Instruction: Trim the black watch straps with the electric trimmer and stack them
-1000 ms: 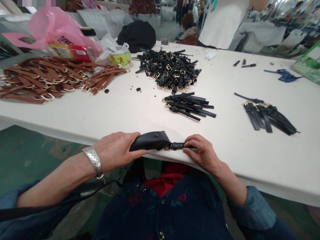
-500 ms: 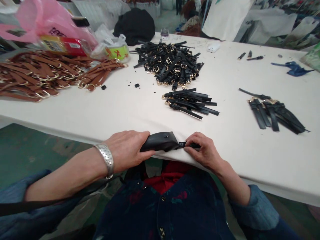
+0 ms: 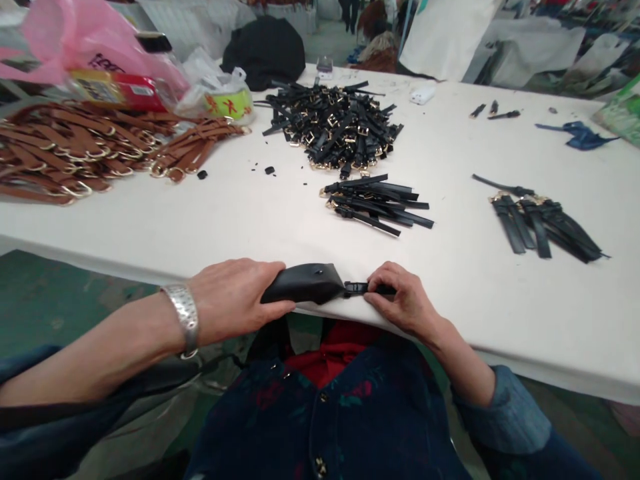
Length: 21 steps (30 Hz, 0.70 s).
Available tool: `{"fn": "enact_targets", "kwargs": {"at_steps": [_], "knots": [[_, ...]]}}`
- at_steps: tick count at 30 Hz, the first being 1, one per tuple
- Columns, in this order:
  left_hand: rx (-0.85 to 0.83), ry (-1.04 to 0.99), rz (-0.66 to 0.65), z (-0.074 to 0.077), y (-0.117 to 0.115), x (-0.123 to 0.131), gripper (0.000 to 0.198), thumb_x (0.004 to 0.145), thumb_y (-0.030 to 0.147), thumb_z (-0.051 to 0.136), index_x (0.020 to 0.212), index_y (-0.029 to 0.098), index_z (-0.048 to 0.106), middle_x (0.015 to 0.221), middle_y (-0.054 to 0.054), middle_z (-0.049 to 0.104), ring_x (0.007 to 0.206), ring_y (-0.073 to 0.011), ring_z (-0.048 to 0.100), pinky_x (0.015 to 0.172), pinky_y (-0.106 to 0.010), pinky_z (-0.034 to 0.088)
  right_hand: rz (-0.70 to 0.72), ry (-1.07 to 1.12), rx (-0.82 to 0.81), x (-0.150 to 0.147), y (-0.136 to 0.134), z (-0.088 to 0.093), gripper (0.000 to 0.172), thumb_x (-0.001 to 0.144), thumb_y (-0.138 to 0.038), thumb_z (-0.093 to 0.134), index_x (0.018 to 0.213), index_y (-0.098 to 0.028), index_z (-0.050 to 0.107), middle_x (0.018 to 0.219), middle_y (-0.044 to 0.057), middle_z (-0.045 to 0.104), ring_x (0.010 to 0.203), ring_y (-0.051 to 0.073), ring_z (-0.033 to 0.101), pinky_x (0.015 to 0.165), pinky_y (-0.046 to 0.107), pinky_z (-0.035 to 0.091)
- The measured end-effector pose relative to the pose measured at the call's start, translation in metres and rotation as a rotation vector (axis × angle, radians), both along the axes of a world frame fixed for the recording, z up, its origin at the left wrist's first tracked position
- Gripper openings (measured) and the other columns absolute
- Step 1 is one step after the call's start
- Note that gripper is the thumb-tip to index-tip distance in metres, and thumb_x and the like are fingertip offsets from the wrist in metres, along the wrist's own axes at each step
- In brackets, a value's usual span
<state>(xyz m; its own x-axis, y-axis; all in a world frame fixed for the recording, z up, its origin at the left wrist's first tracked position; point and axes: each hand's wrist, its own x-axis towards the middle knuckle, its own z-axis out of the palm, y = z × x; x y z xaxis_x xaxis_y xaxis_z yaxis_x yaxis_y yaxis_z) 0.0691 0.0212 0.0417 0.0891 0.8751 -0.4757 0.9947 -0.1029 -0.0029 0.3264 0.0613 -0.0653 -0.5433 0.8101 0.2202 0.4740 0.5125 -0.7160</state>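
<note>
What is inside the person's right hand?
The right hand pinches a narrow black strap, which runs out toward the black leather-looking piece in the left hand. The stretch behind the fingers is covered, so it cannot be seen.

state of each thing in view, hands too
Left hand: closed around smooth black curved piece
Smooth black curved piece: gripped
Right hand: pinching narrow black strap
Narrow black strap: straight between both hands
Brown straps with metal rings: heaped
Black straps with gold buckles: one large pile, two smaller bunches
Dark-blue cloth strip: crumpled
Pink plastic bag: puffed up
</note>
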Motion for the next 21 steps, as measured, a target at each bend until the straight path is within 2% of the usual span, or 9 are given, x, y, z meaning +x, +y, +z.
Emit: {"fn": "enact_targets", "kwargs": {"at_steps": [3,11,13,17,21], "knots": [[0.004,0.013,-0.031,0.001,-0.001,0.0,0.04,0.074,0.058,0.044,0.089,0.025,0.06,0.073,-0.008,0.068,0.064,-0.0233,0.061,0.056,-0.032,0.038,-0.002,0.004,-0.012,0.0,0.0,0.001,0.008,0.073,-0.013,0.061,0.074,-0.02,0.06,0.08,0.003,0.059,0.078,0.016,0.055,0.073,0.029,0.044],[0.077,-0.046,-0.115,-0.009,0.03,0.024,0.046,0.075,0.06,0.042,0.089,0.021,0.062,0.073,-0.009,0.067,0.063,-0.0226,0.06,0.054,-0.031,0.036,-0.016,-0.006,0.004,0.0,0.0,0.0,0.007,0.073,-0.014,0.062,0.072,-0.02,0.058,0.077,0.002,0.058,0.076,0.016,0.054,0.07,0.029,0.043],[0.08,-0.064,-0.109,-0.012,0.032,0.022,0.048,0.075,0.06,0.042,0.091,0.02,0.062,0.074,-0.009,0.068,0.063,-0.0221,0.06,0.055,-0.031,0.036,-0.019,0.002,0.012,0.0,0.0,0.0,0.008,0.072,-0.013,0.062,0.071,-0.02,0.057,0.076,0.002,0.057,0.076,0.017,0.054,0.071,0.03,0.043],[0.076,-0.087,-0.014,-0.017,0.028,0.005,0.046,0.075,0.059,0.043,0.092,0.019,0.06,0.078,-0.01,0.068,0.065,-0.0217,0.06,0.056,-0.03,0.036,-0.008,0.037,0.021,0.0,0.0,-0.001,0.011,0.071,-0.01,0.061,0.072,-0.02,0.057,0.079,0.003,0.059,0.077,0.017,0.054,0.072,0.03,0.043],[0.045,-0.048,0.018,-0.011,0.016,-0.01,0.046,0.075,0.06,0.043,0.093,0.021,0.06,0.072,-0.009,0.066,0.062,-0.023,0.059,0.056,-0.031,0.036,-0.002,0.044,0.012,0.0,-0.001,0.0,0.012,0.071,-0.009,0.062,0.071,-0.02,0.056,0.079,0.003,0.059,0.076,0.017,0.054,0.072,0.03,0.043]]}}
